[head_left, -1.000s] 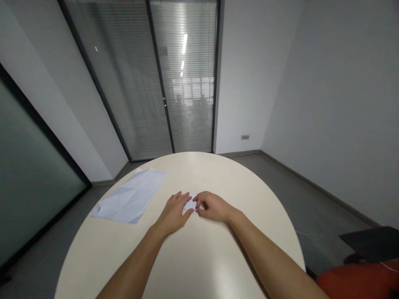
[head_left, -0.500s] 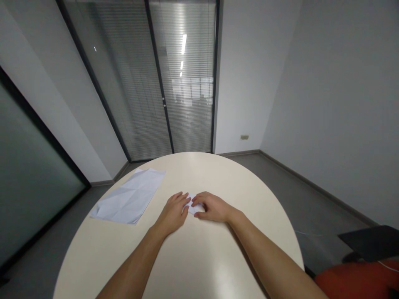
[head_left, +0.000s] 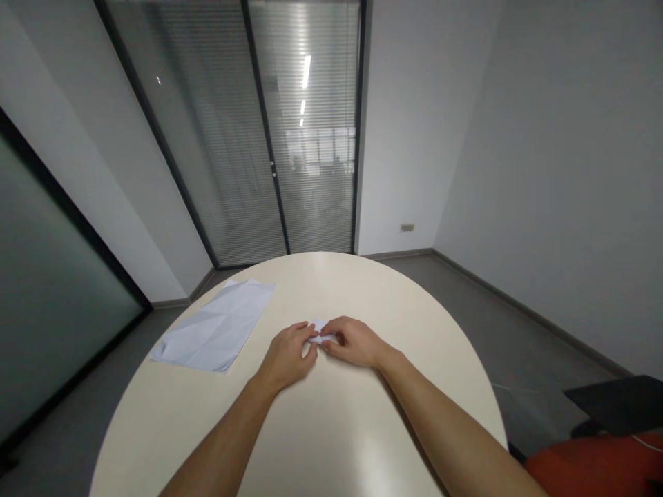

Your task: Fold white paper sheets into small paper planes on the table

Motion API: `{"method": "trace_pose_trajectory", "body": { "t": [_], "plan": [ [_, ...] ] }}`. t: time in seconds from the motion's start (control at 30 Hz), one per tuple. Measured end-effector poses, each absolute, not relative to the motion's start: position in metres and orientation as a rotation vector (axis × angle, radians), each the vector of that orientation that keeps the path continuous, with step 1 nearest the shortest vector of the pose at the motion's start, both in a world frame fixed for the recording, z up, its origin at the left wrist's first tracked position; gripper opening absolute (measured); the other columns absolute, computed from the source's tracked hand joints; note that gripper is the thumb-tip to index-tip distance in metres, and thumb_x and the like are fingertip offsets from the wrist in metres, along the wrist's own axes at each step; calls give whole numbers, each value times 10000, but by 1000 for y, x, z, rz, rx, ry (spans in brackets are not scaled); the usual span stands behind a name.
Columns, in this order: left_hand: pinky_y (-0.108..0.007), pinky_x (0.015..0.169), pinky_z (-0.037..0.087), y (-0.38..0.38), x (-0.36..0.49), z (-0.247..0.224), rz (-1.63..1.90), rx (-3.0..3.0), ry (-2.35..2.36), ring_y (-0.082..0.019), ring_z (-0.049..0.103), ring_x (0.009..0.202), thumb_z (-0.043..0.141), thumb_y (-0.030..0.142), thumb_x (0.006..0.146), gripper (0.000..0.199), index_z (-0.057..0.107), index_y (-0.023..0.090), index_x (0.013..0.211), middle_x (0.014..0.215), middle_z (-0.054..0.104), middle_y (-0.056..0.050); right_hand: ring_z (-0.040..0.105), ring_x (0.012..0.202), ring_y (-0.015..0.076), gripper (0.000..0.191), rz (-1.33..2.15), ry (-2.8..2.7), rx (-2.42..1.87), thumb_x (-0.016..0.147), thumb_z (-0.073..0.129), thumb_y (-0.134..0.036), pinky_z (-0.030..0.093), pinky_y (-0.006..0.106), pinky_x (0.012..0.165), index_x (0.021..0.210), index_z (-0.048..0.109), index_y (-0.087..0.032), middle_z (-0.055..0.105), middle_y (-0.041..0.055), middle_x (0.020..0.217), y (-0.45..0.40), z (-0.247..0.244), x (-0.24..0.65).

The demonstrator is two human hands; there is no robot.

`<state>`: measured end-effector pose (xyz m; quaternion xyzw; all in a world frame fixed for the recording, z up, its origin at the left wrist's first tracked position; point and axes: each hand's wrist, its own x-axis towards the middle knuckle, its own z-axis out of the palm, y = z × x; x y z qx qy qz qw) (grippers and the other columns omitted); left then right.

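Note:
A small folded piece of white paper (head_left: 320,324) lies between my hands near the middle of the round table (head_left: 290,442). My left hand (head_left: 291,353) has its thumb and fingers closed on the left side of the paper. From the right, my right hand (head_left: 355,342) pinches the near right part between curled fingers and thumb. Much of the folded paper is hidden under the fingertips. Farther left, a stack of creased white paper sheets (head_left: 217,328) rests near the table's edge, apart from both hands.
Beyond the table stands a glass partition (head_left: 311,193) with blinds and dark frames. An orange chair (head_left: 580,466) and a dark flat panel (head_left: 616,404) are at the lower right. A wall socket (head_left: 407,227) sits low on the white wall.
The fingers of both hands have drawn in, and both thumbs have shifted up against the near edge of the folded paper. Less of the paper shows now. The sheets at left stay put.

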<state>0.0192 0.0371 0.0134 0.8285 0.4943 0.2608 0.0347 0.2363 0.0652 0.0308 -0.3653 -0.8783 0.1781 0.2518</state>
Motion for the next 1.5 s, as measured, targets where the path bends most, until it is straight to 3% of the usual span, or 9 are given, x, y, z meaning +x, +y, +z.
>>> {"method": "trace_pose_trajectory", "body": {
  "t": [0.37,0.63,0.8,1.27,1.5],
  "plan": [
    [-306,865,563,38,17,14,819,2545,1503,-198,741,967,493,300,1011,260,710,290,1154,1100,780,-6,704,906,195,326,548,-2346,-997,1000,531,-452,487,278,793,1096,761,-242,779,57,1026,65,36,234],
    [-288,893,541,37,17,17,992,2587,1426,-171,705,1022,466,235,1017,242,677,261,1131,1110,751,-18,708,1007,208,304,482,-2320,-947,988,571,-443,497,298,884,1125,744,-235,770,62,1119,65,36,235],
    [-290,865,547,38,17,16,1101,2640,1372,-173,700,979,479,254,1024,213,679,243,1097,1064,744,-33,686,979,207,300,299,-2337,-860,1023,528,-415,482,326,903,1058,764,-233,783,51,1041,70,31,233],
    [-264,789,537,36,20,20,1267,2667,1358,-160,697,872,500,223,1020,152,648,216,1054,967,732,-28,665,950,198,189,209,-2231,-825,1008,569,-327,516,326,867,1044,728,-231,754,55,992,65,35,228],
    [-262,835,536,36,20,19,1406,2693,1312,-160,701,937,505,210,1015,143,639,216,1065,1018,735,-40,665,919,197,231,169,-2236,-747,1033,513,-339,518,323,835,1067,712,-227,746,67,980,63,37,228]
  ]
}}
